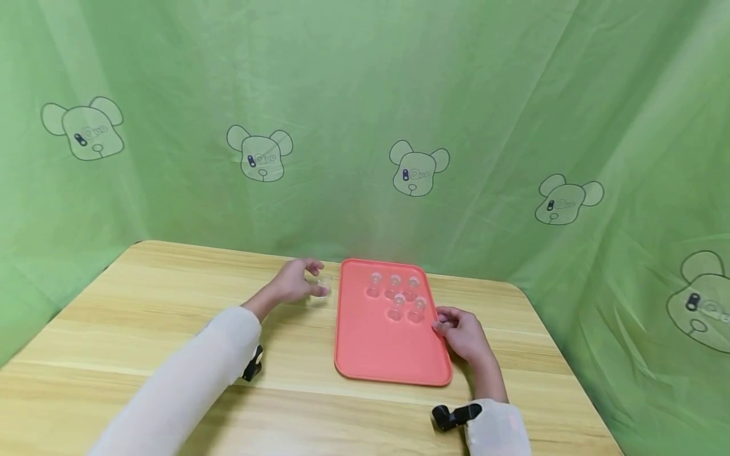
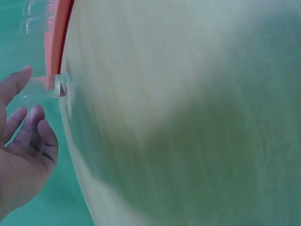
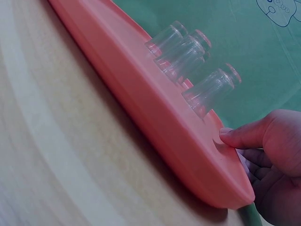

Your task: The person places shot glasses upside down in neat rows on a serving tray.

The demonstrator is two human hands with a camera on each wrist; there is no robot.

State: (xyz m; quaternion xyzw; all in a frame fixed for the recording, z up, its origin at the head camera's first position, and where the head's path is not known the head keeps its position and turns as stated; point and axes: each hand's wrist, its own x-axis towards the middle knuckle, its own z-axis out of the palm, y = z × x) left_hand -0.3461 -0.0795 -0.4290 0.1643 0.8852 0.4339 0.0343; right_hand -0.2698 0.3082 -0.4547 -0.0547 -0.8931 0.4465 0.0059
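A small clear shot glass (image 1: 324, 287) stands on the table just left of the red tray (image 1: 376, 354). My left hand (image 1: 296, 280) is around it, thumb and fingers spread apart. In the left wrist view the thumb tip is close to that glass (image 2: 44, 89), and the other fingers are clear of it. Several similar glasses (image 1: 395, 285) stand in the far part of the tray, upside down in the right wrist view. My right hand (image 1: 464, 335) pinches the tray's right rim, thumb on top (image 3: 244, 136) and fingers outside.
The light wooden table (image 1: 188, 285) reaches back to a green curtain (image 1: 342, 95) printed with bear heads. A black wrist camera (image 1: 456, 417) sits by the right sleeve, another (image 1: 253, 364) by the left sleeve.
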